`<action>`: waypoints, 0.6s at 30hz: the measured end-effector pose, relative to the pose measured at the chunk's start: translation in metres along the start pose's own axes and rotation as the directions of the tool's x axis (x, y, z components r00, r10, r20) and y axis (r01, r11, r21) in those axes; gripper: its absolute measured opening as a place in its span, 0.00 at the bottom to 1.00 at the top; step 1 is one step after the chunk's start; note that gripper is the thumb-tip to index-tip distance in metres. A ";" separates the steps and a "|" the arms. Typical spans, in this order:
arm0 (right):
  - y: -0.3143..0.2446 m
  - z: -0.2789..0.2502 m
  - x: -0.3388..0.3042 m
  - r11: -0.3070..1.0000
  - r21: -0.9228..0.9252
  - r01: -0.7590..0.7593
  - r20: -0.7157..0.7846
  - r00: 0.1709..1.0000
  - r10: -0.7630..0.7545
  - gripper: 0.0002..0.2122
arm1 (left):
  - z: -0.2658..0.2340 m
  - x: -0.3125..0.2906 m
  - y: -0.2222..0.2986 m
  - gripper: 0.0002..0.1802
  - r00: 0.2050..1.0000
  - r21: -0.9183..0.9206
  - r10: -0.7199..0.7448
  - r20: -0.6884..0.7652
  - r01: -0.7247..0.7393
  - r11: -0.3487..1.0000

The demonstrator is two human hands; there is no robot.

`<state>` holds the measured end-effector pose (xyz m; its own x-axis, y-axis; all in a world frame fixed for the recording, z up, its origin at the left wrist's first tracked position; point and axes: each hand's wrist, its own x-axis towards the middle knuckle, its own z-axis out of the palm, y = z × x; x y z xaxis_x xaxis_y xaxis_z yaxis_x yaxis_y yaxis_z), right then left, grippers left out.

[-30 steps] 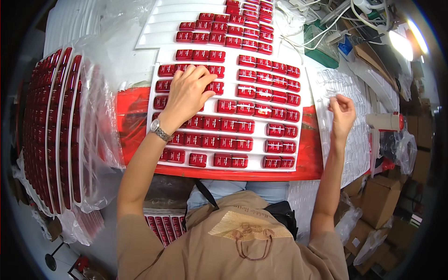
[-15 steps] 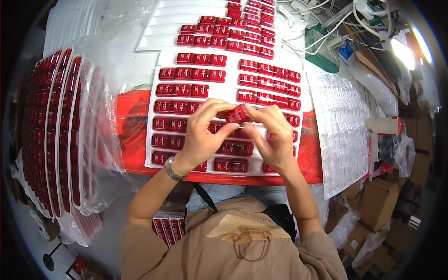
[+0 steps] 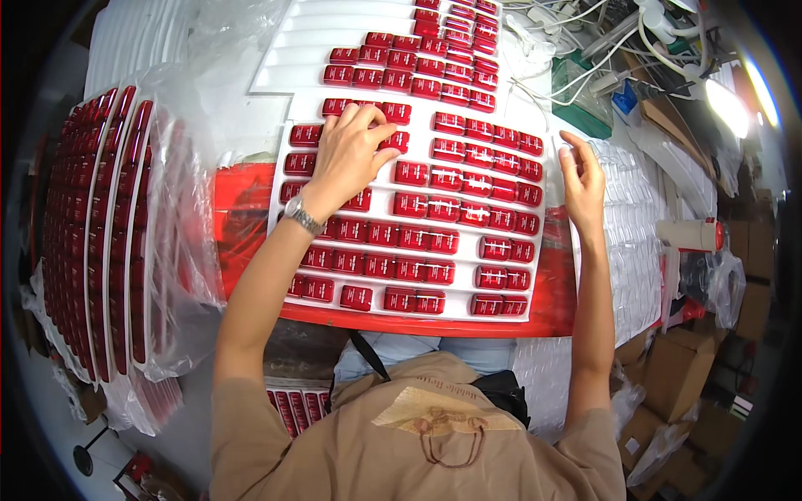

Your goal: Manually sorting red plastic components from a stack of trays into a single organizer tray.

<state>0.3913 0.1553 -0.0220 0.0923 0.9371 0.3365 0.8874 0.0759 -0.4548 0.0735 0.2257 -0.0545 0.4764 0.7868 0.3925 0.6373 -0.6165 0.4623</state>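
Observation:
A white tray (image 3: 458,302) lies in front of me, lined with rows of small glossy red cases bearing white print. Over its upper left rows my left hand (image 3: 347,159) reaches, fingers bent, with thumb and forefinger closed about a red case (image 3: 398,142) in the second row. That hand and wrist hide several cases underneath. My right hand (image 3: 582,184) hovers past the tray's right edge, holding nothing, its fingers loosely apart. Another red case (image 3: 411,173) sits at the inner end of the third right-hand row. Bare white gaps run between the row groups.
Another partly filled tray (image 3: 292,50) lies behind. At left, filled trays (image 3: 92,234) stand on edge beside clear plastic wrap (image 3: 184,209). Clear moulded trays (image 3: 622,242) lie at right. Cables, a lamp (image 3: 727,108) and a green container (image 3: 585,117) crowd the back right.
My hands have parted; the red case they held together is no longer between them. A case now fills a previously bare spot in the third right-hand row. Left hand moved up-left, right hand rightward.

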 end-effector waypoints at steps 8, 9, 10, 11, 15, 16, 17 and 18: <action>-0.115 0.034 -0.014 0.870 0.463 -0.169 0.362 0.932 -0.011 0.13 | -0.005 -0.008 0.039 0.16 0.986 -0.614 0.145 0.078 -0.067 0.787; -0.121 0.036 -0.013 0.926 0.371 -0.075 0.353 0.933 -0.065 0.15 | -0.006 -0.013 0.043 0.15 0.987 -0.660 0.095 0.132 0.016 0.751; -0.123 0.037 -0.013 0.962 0.271 0.021 0.351 0.929 -0.120 0.18 | -0.006 -0.015 0.044 0.15 0.981 -0.698 0.047 0.189 0.101 0.709; -0.118 0.036 -0.011 0.963 0.270 0.008 0.383 0.916 -0.115 0.23 | -0.005 -0.015 0.042 0.15 0.980 -0.700 0.050 0.191 0.100 0.707; -0.037 -0.001 0.013 0.999 -0.041 -0.023 0.063 0.998 0.025 0.26 | -0.001 0.006 0.018 0.15 0.998 -0.195 0.057 -0.018 -0.059 0.979; -0.005 -0.005 0.017 0.932 -0.361 0.024 0.015 1.000 -0.020 0.25 | -0.003 0.012 0.012 0.15 0.998 0.008 0.061 -0.002 -0.061 0.998; 0.015 -0.010 0.012 0.852 -0.522 -0.040 0.096 0.990 0.105 0.22 | 0.006 0.015 0.005 0.14 0.997 0.042 0.056 0.044 -0.058 0.997; 0.043 -0.014 0.007 0.833 -0.553 0.029 0.244 0.961 0.128 0.19 | 0.016 0.016 0.005 0.14 0.997 0.034 0.060 0.038 -0.062 0.998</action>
<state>0.4363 0.1607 -0.0276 0.0923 0.9937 0.0640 0.9914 -0.0977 0.0868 0.0938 0.2353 -0.0583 0.5368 0.7487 0.3889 0.6268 -0.6625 0.4101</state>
